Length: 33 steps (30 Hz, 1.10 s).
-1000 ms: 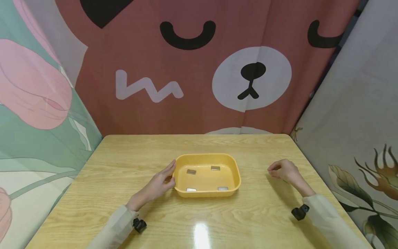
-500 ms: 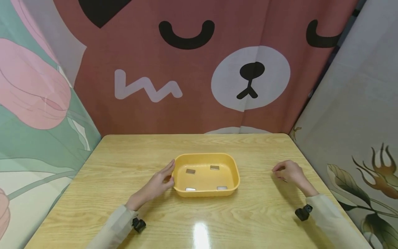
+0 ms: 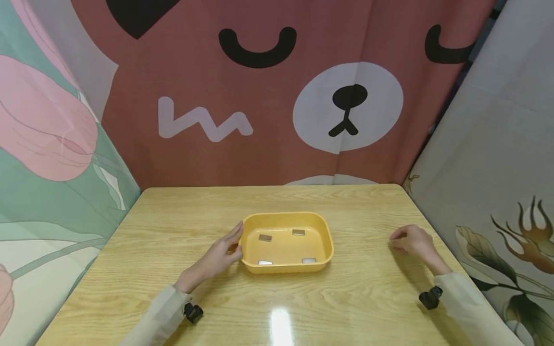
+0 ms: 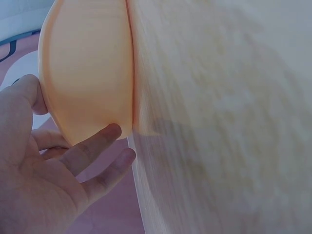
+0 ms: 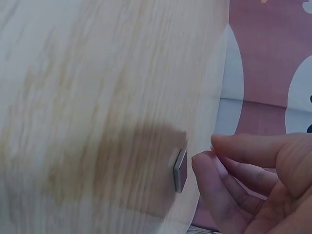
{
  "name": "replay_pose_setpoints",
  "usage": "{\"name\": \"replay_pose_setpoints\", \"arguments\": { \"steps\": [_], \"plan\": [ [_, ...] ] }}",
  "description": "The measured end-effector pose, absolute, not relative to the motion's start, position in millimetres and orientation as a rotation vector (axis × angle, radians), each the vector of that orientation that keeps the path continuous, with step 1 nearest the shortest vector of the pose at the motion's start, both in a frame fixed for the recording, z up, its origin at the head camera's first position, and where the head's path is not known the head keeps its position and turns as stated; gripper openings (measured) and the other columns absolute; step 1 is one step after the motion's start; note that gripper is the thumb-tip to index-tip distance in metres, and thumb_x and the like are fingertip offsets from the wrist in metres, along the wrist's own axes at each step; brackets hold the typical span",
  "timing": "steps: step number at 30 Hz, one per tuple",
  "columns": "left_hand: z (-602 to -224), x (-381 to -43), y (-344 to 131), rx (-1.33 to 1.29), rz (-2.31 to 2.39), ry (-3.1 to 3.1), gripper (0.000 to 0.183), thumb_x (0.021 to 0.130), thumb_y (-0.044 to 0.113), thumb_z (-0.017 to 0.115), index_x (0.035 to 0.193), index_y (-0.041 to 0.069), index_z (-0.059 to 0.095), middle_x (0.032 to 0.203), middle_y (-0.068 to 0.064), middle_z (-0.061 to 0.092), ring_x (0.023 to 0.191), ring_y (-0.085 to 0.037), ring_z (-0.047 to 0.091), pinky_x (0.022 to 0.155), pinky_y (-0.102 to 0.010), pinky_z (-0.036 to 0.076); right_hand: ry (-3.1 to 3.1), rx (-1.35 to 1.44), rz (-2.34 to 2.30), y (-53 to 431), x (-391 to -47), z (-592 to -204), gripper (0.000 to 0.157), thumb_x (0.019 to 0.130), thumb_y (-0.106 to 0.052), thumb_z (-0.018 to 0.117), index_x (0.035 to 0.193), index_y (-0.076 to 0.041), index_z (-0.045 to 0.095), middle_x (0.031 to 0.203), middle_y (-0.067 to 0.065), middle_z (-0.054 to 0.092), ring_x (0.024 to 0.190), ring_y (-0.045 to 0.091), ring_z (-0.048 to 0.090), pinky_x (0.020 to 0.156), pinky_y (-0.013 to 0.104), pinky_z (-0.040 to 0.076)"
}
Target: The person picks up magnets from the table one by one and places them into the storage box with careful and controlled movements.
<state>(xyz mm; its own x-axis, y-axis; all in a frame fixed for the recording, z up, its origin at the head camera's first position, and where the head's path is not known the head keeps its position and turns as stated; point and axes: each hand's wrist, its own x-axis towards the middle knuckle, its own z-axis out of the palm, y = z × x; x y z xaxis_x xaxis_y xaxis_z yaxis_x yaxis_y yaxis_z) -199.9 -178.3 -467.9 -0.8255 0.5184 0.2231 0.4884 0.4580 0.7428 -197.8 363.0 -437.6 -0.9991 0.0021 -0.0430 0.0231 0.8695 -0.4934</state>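
A yellow rectangular plastic tray (image 3: 318, 267) stands on the table, with several small, flat metallic blocks such as the block (image 3: 298, 232) inside. My left hand (image 3: 218, 257) rests against the tray's left end, fingers spread, fingertips at the rim and outer wall. In the left wrist view, its thumb reaches the rim while two fingers (image 4: 90, 148) extend along the wall. My right hand (image 3: 414, 241) is low at the right side of the table, fingers loosely bent. In the right wrist view, another small metallic block (image 5: 181, 170) lies on the table just beyond its fingertips, apart from them.
The light wood table (image 3: 277, 198) ends at the back against a bear-print curtain (image 3: 190, 158). Patterned curtains hang at the left and at the right (image 3: 476, 158). A small black camera sits on each wrist.
My right hand has shifted to the right, away from the tray. My left hand stays at the tray's end, and the tray with its blocks has not moved noticeably.
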Motion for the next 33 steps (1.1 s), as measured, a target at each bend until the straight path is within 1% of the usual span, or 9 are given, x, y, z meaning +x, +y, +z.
{"name": "replay_pose_setpoints", "arguments": {
  "steps": [4,8,11,17,22,28,33],
  "plan": [
    [-469,-200,-178,0.916,1.340,2.665,0.059,0.098,0.003,0.054,0.150,-0.009,0.027,0.162,-0.014,0.013,0.113,-0.033,0.063,0.089,-0.025,0.054,3.000,0.041,-0.782,367,-197,-438,0.015,0.089,-0.013,0.071,0.089,0.001,0.073,0.065,0.002,0.065,0.058,0.021,0.061,0.057,0.035,0.045],
    [-468,-200,-178,0.923,1.341,2.671,0.059,0.098,0.002,0.054,0.150,-0.010,0.027,0.161,-0.016,0.014,0.115,-0.034,0.061,0.090,-0.026,0.054,3.017,0.062,-0.751,370,-196,-440,0.014,0.088,-0.014,0.073,0.083,-0.001,0.072,0.062,0.001,0.063,0.056,0.019,0.057,0.054,0.033,0.043],
    [-469,-199,-177,0.920,1.334,2.673,0.059,0.098,0.002,0.054,0.150,-0.010,0.027,0.161,-0.016,0.013,0.117,-0.035,0.060,0.091,-0.026,0.053,3.013,0.071,-0.726,372,-196,-440,0.015,0.088,-0.016,0.073,0.082,-0.002,0.072,0.062,0.001,0.063,0.057,0.018,0.057,0.055,0.033,0.043],
    [-470,-199,-178,0.933,1.337,2.675,0.059,0.098,0.001,0.053,0.149,-0.011,0.027,0.161,-0.017,0.013,0.120,-0.035,0.058,0.092,-0.027,0.052,2.998,0.103,-0.718,375,-196,-440,0.015,0.088,-0.016,0.071,0.083,-0.002,0.072,0.065,0.000,0.065,0.059,0.018,0.059,0.056,0.033,0.043],
    [-469,-199,-178,0.931,1.346,2.676,0.059,0.098,0.002,0.053,0.149,-0.011,0.028,0.161,-0.017,0.014,0.121,-0.036,0.057,0.093,-0.027,0.052,3.032,0.101,-0.688,377,-194,-442,0.017,0.088,-0.018,0.072,0.078,-0.004,0.071,0.061,-0.001,0.062,0.056,0.014,0.055,0.056,0.032,0.040],
    [-470,-199,-178,0.926,1.340,2.672,0.059,0.098,0.002,0.053,0.149,-0.011,0.027,0.161,-0.016,0.012,0.124,-0.036,0.054,0.094,-0.027,0.051,3.042,0.095,-0.662,378,-193,-446,0.024,0.089,-0.026,0.072,0.077,-0.006,0.069,0.057,-0.002,0.059,0.054,0.015,0.053,0.055,0.033,0.039],
    [-470,-199,-178,0.917,1.362,2.653,0.059,0.098,0.001,0.052,0.150,-0.011,0.026,0.162,-0.015,0.012,0.122,-0.036,0.056,0.093,-0.026,0.052,3.057,0.090,-0.656,379,-193,-449,0.023,0.090,-0.025,0.072,0.076,-0.007,0.069,0.056,-0.002,0.058,0.054,0.015,0.051,0.053,0.032,0.038]
  ]
}}
